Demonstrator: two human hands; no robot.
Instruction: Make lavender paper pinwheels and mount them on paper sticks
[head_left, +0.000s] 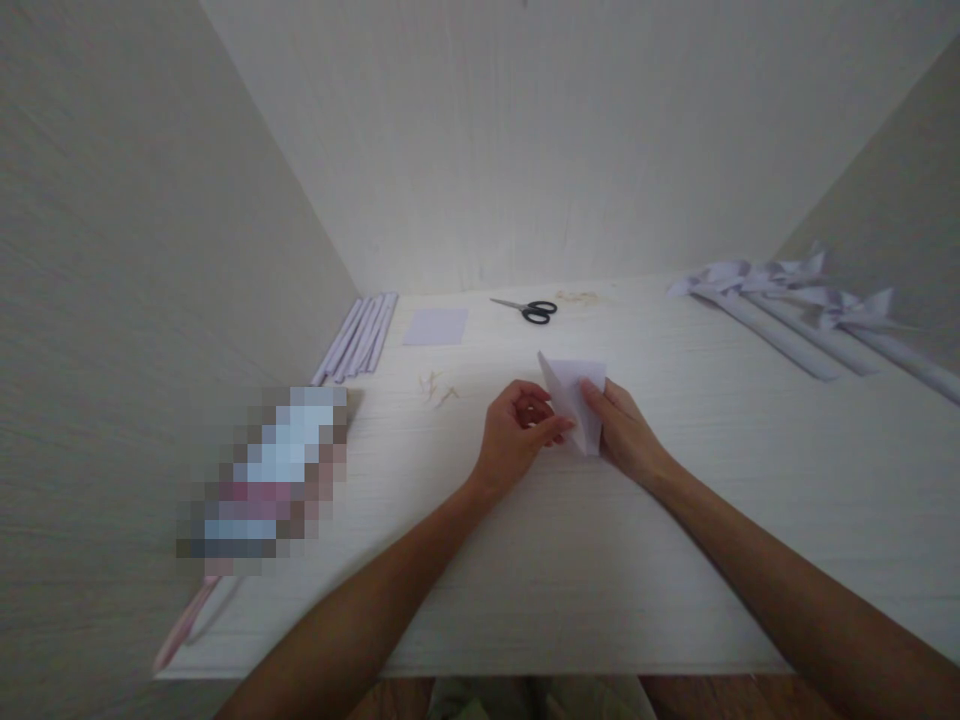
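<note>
Left hand (514, 428) and right hand (626, 430) pinch a partly folded paper sheet (574, 390) between them. Completed: three pinwheels (765, 333), beyond the right hand. Unassembled, beyond the left: flat paper square (436, 327), paper tubes (360, 338).

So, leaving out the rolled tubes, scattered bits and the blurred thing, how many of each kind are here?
Pinwheels: 3
Scissors: 1 pair
Flat paper square: 1 visible; sheets beneath can't be ruled out
Folded paper, held: 1
Total: 6
</note>
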